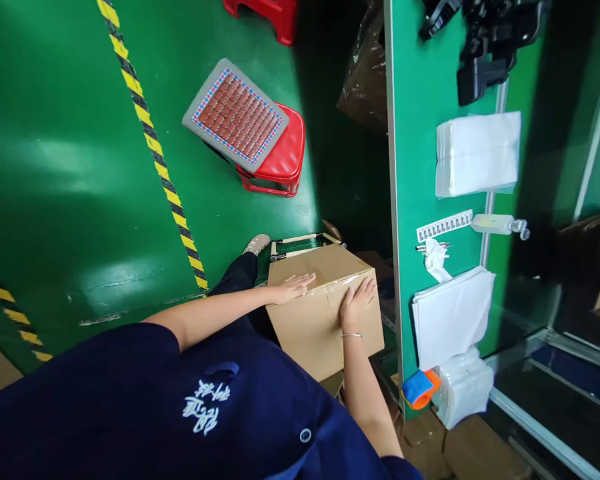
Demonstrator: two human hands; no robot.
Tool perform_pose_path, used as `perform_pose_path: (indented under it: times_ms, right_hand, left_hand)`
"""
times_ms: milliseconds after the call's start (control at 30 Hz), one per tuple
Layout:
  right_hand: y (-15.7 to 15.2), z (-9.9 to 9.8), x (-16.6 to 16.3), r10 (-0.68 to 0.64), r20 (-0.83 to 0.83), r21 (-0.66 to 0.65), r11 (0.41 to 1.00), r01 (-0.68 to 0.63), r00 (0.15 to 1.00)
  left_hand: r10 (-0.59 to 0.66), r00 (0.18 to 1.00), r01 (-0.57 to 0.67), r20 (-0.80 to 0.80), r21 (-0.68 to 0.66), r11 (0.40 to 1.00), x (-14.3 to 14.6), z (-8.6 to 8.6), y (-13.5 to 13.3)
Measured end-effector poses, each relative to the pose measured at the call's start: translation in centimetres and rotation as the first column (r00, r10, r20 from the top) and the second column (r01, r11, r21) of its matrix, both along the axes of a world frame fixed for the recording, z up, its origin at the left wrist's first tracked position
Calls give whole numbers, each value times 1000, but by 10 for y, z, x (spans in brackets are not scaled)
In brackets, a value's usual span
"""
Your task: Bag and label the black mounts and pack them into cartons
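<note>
Both hands lie flat and open on the taped top of a closed cardboard box (325, 313): the left hand (294, 287) rests palm down near the far left edge with its fingers together, and the right hand (357, 303), a thin bracelet at its wrist, presses near the right edge with its fingers slightly spread. The box sits low, beside the person's leg and just left of the green counter (410, 167). That counter carries stacks of white bags (477, 153) and a blue and orange tape dispenser (420, 389), while a red stool (280, 160) with a cushion stands on the green floor further off.
</note>
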State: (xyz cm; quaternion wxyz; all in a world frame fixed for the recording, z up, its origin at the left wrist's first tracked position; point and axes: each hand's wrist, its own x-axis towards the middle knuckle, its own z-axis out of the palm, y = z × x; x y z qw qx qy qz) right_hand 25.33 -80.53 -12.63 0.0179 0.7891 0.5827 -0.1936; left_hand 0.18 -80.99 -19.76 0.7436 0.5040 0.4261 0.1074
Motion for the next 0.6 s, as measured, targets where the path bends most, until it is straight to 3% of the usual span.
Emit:
perform_pose_path:
  times_ms: [67,133,267,333,467,533,600]
  right_hand:
    - [-2,-6,-2,10,15,-15,1000,-10,1000]
    - [1,-9,1,9,15,-33,999,-9,1000]
    - [3,-11,6,-3,22,-40,999,4,1000]
    - [1,-11,6,-7,26,-39,999,8,1000]
    - [0,-13,4,-15,11,-71,997,16,1000]
    - [1,-14,4,-26,3,-88,996,27,1000]
    - [2,-15,6,-39,8,-87,995,39,999]
  left_hand:
    - [-30,992,28,-124,-24,999,8,-2,21]
    - [-26,986,33,-163,37,999,27,2,50]
    - [-96,995,85,40,233,969,100,18,107]
    - [-159,984,138,85,209,968,126,16,123]
    - [-187,981,186,-58,-18,982,120,-11,133]
    - [-172,981,170,-89,-32,985,109,-20,127]
    - [-140,988,142,-67,14,990,106,-16,116]
